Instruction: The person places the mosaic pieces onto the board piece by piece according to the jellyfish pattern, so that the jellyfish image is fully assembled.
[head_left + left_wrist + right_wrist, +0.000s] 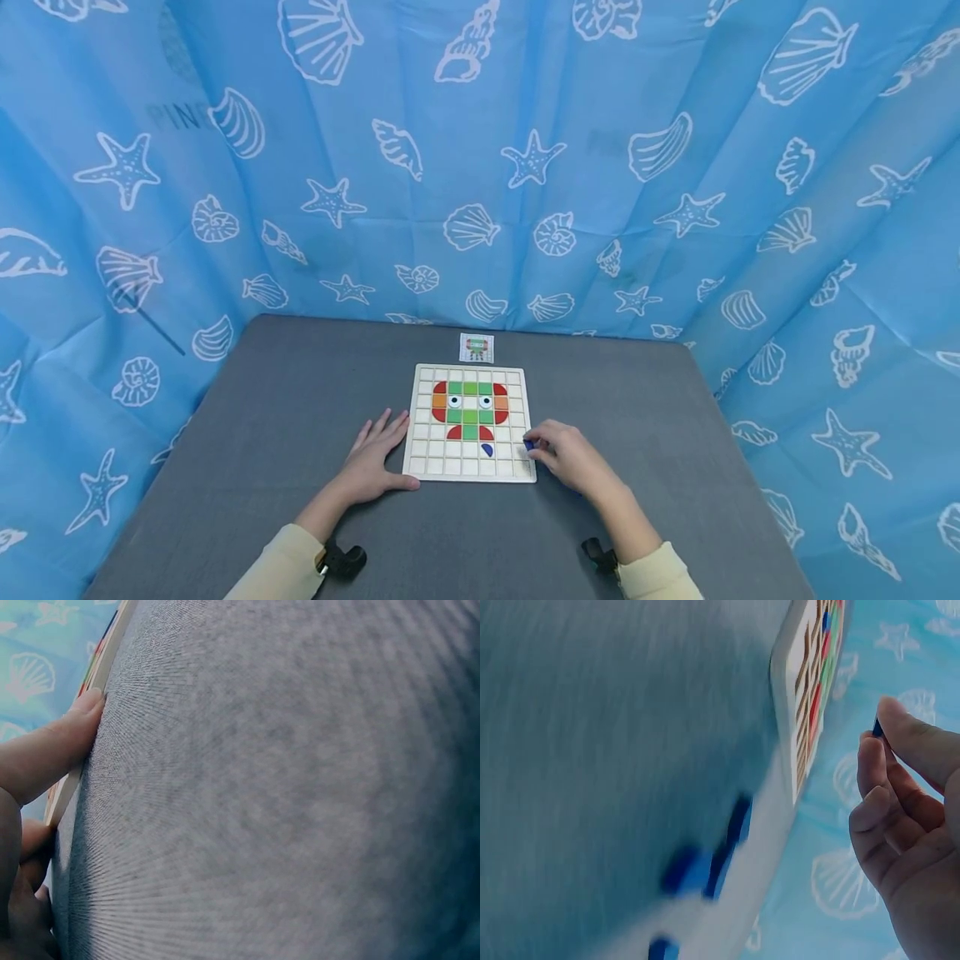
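A white gridded board point(429, 451) lies on the dark grey table, with red, green and orange tiles and two eye tiles making a figure. One blue half-round tile point(487, 450) sits below the figure, slightly askew. My left hand point(367, 468) rests at the board's left side, fingers spread, thumb by the lower left corner. In the left wrist view the thumb point(56, 750) lies against the board's edge. Above the board's right edge, my right hand point(573, 458) pinches a small dark blue tile point(877, 728) between thumb and index finger.
A small picture card point(476, 348) with a similar figure lies just beyond the board. Several blue tiles point(739, 817) lie on the table under the right hand. A blue curtain point(465, 167) with white shells surrounds the table's far side and both flanks.
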A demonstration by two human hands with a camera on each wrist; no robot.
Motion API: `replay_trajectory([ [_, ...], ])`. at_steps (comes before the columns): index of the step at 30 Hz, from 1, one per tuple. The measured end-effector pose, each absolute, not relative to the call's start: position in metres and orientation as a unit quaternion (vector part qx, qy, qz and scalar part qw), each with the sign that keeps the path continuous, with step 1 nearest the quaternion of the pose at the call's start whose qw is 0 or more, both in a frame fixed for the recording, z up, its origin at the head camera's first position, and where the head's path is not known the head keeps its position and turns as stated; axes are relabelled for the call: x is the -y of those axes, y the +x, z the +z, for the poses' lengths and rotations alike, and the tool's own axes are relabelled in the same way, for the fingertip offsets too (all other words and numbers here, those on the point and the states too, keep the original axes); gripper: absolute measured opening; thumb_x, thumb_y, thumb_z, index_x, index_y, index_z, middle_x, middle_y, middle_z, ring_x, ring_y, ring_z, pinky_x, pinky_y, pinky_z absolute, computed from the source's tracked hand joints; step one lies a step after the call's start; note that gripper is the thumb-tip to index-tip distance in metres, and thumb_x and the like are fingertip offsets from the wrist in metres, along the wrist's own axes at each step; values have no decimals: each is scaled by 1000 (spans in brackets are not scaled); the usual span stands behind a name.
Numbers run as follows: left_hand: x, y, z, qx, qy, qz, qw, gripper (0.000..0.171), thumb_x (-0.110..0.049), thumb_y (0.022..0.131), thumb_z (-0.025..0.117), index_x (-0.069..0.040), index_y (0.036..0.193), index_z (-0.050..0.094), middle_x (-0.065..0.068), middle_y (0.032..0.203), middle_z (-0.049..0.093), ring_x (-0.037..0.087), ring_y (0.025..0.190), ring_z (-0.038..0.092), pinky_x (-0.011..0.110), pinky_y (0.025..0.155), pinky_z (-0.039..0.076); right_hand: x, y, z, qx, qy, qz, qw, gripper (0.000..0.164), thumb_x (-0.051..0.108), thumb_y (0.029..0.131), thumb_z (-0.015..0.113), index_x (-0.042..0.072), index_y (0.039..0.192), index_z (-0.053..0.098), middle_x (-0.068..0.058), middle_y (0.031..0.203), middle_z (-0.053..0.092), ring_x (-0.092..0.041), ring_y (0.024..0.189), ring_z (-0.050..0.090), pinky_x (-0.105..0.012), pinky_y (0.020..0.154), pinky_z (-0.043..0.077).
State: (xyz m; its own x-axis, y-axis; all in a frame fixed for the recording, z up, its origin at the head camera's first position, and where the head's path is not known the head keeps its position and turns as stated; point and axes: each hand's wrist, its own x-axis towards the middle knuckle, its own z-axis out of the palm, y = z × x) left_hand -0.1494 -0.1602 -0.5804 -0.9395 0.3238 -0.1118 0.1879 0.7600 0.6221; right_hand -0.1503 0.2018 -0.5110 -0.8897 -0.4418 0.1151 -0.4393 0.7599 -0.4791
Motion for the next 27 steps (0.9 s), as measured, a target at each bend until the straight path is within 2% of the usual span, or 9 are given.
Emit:
replay_trajectory([
  [5, 162, -148, -581, -934, 134, 311, 112, 120, -70, 69, 79, -15, 161, 26, 2, 168, 23, 33, 158, 5, 58, 124, 2, -183, -149, -517, -921, -291, -260, 13, 22, 8, 87, 78, 5, 109, 75, -4, 99, 71, -9, 80, 59, -28, 70, 55],
  [10, 160, -150, -580, -932, 136, 315, 114, 119, -70, 70, 79, -16, 161, 26, 1, 169, 22, 31, 158, 5, 57, 125, 1, -168, -147, -522, -915, -309, -259, 33, 21, 11, 89, 77, 7, 109, 76, -3, 100, 72, -9, 80, 60, -27, 71, 55],
  [19, 159, -151, -579, -934, 137, 312, 111, 118, -69, 70, 80, -14, 160, 28, 2, 168, 23, 32, 158, 6, 58, 124, 2, -153, -148, -527, -917, -309, -240, 75, 19, 13, 90, 76, 8, 109, 75, -3, 99, 70, -6, 78, 56, -25, 72, 53],
  [27, 160, -150, -579, -932, 140, 315, 111, 118, -71, 70, 79, -14, 160, 28, 2, 168, 23, 33, 158, 6, 58, 124, 2, -151, -149, -531, -920, -303, -235, 86, 18, 10, 90, 76, 8, 108, 74, -2, 99, 68, -5, 78, 56, -25, 70, 52],
])
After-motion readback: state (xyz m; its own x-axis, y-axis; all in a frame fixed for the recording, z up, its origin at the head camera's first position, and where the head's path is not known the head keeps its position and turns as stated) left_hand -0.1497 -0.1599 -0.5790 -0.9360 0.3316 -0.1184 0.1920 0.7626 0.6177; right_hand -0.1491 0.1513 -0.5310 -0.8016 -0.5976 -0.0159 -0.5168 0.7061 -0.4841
